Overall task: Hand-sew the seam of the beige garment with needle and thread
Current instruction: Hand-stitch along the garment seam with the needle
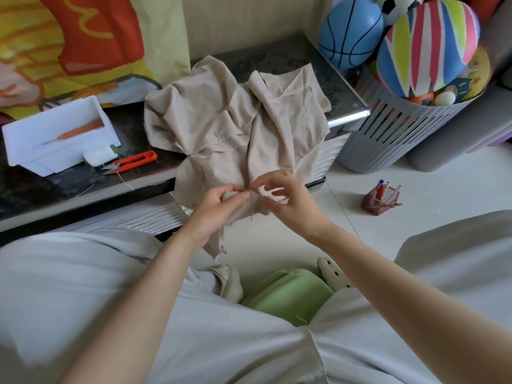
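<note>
The beige garment [235, 120] lies crumpled on the dark tabletop [277, 59], its lower edge hanging over the front. My left hand [219, 209] pinches that hanging edge between thumb and fingers. My right hand [285, 198] is just to its right, thumb and forefinger closed at the seam. A thin needle [251, 206] sticks down from the fabric between the two hands. I cannot make out the thread at the seam.
A white tray [55, 139] with an orange-handled tool, a white thread spool [99, 156] and red snips [133, 162] sit at the table's left. A grey basket of balls [401, 128] stands at the right. A red pen pouch [379, 200] lies on the floor, a green stool [288, 295] below.
</note>
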